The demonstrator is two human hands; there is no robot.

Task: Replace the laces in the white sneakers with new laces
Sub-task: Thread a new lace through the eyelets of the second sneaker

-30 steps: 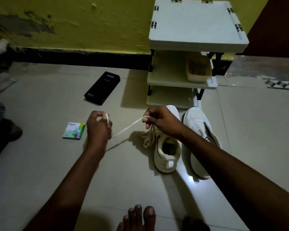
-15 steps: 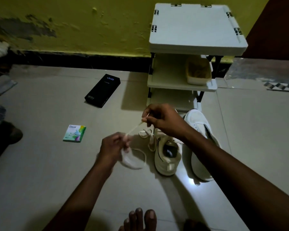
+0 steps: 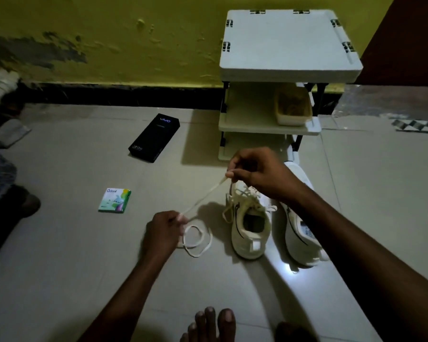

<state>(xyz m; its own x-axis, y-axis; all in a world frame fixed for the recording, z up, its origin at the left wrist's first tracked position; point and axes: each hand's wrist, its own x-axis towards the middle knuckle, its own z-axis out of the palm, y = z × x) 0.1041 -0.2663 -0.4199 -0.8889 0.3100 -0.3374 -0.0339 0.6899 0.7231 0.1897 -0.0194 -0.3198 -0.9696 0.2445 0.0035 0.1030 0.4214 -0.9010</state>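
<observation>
Larger lace [image 3: 200, 199] loop — pinch grip on it by left hand [image 3: 162, 233], right hand [image 3: 257, 174] — sneaker [image 3: 241, 241] toe apparently hidden.

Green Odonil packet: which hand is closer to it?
Left. The left hand pinches the lace just right of the green packet, slightly nearer the camera. The right hand pinches the lace farther right, above a sneaker.
</observation>
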